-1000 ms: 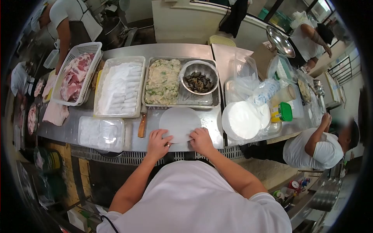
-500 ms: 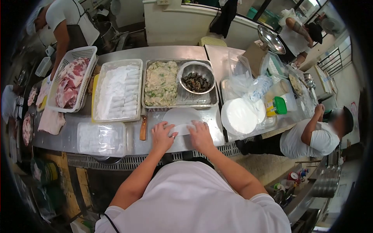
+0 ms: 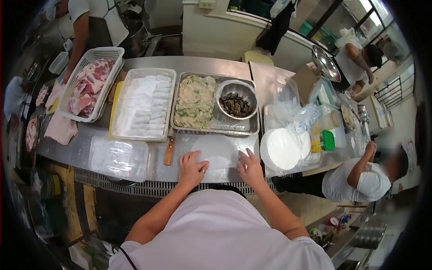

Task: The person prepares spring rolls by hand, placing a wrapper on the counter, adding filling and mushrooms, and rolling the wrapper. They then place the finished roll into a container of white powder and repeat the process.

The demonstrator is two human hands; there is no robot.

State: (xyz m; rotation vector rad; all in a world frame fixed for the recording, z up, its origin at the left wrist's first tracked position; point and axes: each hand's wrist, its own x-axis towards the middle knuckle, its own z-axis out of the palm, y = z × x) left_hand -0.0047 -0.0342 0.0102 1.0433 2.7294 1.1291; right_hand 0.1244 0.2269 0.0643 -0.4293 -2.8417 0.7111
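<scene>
The head view looks forward and steeply down from the wearer's head, over both hands (image 3: 192, 170) and the tabletop (image 3: 157, 173).

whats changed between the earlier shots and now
The right hand has moved out to the right, widening the gap to the left hand, which remains at the near edge of the round white sheet. Whether the right hand still touches the sheet is unclear. The wooden-handled tool and metal tray stayed put.

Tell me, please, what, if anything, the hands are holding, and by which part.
The left hand and right hand are at the left and right edges of the round wrapper; whether either grip is closed cannot be told.
</scene>
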